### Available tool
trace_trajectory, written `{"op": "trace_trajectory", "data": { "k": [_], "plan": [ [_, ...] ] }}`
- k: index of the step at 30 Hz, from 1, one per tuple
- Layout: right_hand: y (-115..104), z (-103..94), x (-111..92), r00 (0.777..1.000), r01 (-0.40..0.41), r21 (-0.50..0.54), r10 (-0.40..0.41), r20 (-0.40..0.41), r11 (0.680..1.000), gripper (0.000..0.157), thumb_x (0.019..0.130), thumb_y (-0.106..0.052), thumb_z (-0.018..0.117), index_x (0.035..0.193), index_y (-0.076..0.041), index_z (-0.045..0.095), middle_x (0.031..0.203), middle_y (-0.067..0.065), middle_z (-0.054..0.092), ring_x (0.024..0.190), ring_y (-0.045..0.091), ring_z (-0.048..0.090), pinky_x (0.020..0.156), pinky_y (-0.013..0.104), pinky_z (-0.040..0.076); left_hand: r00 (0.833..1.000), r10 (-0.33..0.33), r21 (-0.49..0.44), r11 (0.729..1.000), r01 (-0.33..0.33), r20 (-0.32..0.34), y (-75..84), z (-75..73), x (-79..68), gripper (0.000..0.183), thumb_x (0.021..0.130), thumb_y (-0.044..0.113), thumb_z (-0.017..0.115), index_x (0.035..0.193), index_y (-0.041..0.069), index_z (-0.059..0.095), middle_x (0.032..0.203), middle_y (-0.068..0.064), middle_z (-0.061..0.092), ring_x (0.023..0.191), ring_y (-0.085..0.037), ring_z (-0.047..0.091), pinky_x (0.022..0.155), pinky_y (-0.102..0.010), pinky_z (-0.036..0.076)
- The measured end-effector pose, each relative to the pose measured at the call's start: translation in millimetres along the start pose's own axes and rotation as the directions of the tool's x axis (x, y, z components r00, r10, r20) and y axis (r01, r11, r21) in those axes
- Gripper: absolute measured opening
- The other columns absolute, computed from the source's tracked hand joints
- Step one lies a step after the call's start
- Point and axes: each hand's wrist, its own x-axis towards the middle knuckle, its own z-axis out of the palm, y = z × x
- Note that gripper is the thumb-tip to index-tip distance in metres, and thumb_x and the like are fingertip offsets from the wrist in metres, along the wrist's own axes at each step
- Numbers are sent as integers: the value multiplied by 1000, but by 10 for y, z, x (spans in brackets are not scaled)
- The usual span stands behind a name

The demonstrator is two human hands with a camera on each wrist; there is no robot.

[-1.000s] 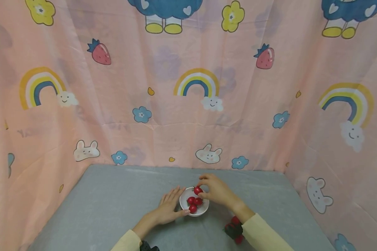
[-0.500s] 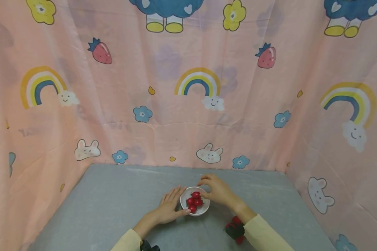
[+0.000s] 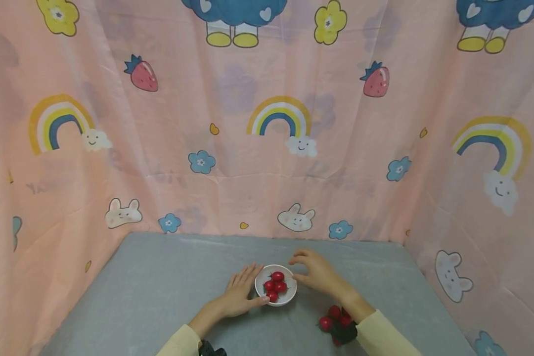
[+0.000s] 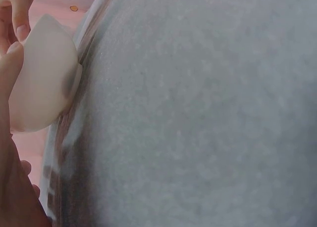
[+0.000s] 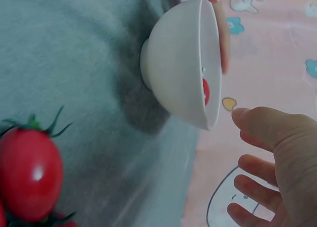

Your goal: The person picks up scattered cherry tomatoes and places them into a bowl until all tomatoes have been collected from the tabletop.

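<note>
A white bowl (image 3: 289, 298) with several red cherry tomatoes (image 3: 277, 277) in it stands on the grey table. My left hand (image 3: 238, 296) rests against the bowl's left side, fingers fairly straight along the far left rim, thumb on the near rim. In the left wrist view the thumb (image 4: 12, 63) lies at the bowl's edge. My right hand (image 3: 318, 273) is just right of the bowl, fingers loosely bent and parted, holding nothing. In the right wrist view a gap shows between its thumb (image 5: 257, 120) and the bowl (image 5: 176, 63).
More cherry tomatoes (image 3: 326, 324) with green stems lie on the table (image 3: 169, 287) below my right forearm, partly hidden by the black wrist camera (image 3: 344, 332). A pink patterned curtain (image 3: 231, 198) encloses the table's back and sides.
My right hand has let go of a cherry tomato, which now lies in the bowl with the others. It has then drawn back to the right. The left hand stays at the bowl.
</note>
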Motion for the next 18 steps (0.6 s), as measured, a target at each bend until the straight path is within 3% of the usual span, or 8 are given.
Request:
{"op": "trace_trajectory", "data": {
  "k": [12, 18],
  "plan": [
    [164, -94, -280, 1000, 5, -68, -6, -16, 998, 27, 82, -23, 80, 106, -13, 75, 121, 10, 66, 115, 30, 62, 97, 50, 52, 1000, 14, -3, 1000, -14, -2, 16, -14, -9, 89, 91, 62, 56, 160, 22, 17, 167, -15, 16, 154, -42, 12, 118, -70, 9],
    [294, -108, -454, 997, 10, -57, -14, -75, 998, 27, 79, -20, 82, 104, -13, 74, 120, 11, 67, 114, 33, 63, 93, 52, 53, 1000, 9, 4, 1000, -9, -1, 12, -9, -4, 90, 91, 63, 56, 160, 21, 17, 167, -15, 16, 154, -42, 13, 118, -69, 9]
  ]
}}
